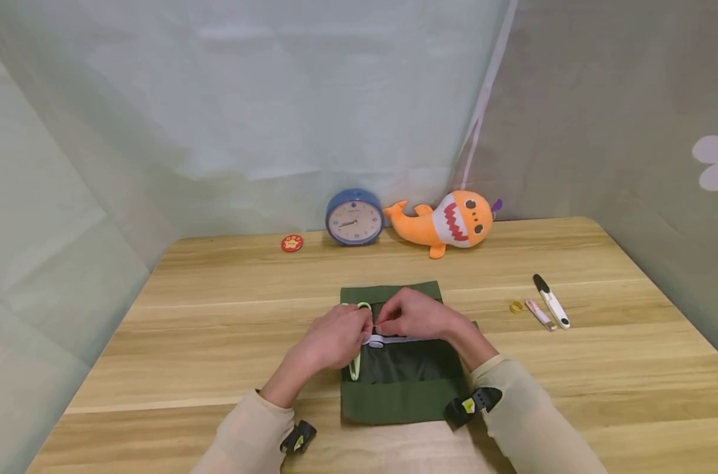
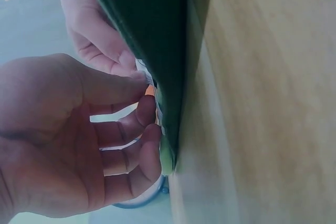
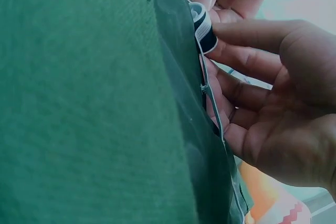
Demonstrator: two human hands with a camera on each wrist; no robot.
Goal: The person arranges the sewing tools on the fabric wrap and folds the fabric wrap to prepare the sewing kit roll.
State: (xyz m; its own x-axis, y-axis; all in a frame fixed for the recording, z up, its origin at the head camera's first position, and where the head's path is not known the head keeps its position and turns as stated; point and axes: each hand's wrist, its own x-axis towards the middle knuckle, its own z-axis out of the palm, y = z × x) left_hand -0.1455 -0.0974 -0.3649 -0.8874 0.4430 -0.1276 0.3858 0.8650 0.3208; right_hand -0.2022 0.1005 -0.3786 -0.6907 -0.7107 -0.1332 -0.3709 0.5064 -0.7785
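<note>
A dark green fabric tool roll lies spread on the table with a white elastic strap across it. At the strap sits a small round white roll, showing a dark band in the right wrist view. My left hand pinches at the strap beside this roll. From the other side my right hand pinches there too, fingertips close to the left ones. Light green scissors lie at the fabric's left, partly hidden by my left hand. The exact contact of the fingertips is partly hidden.
To the right lie a yellow ring-like item, a small pink-and-white item and white-and-black thread snips. Along the back stand a blue clock and an orange plush shark, near a red round badge.
</note>
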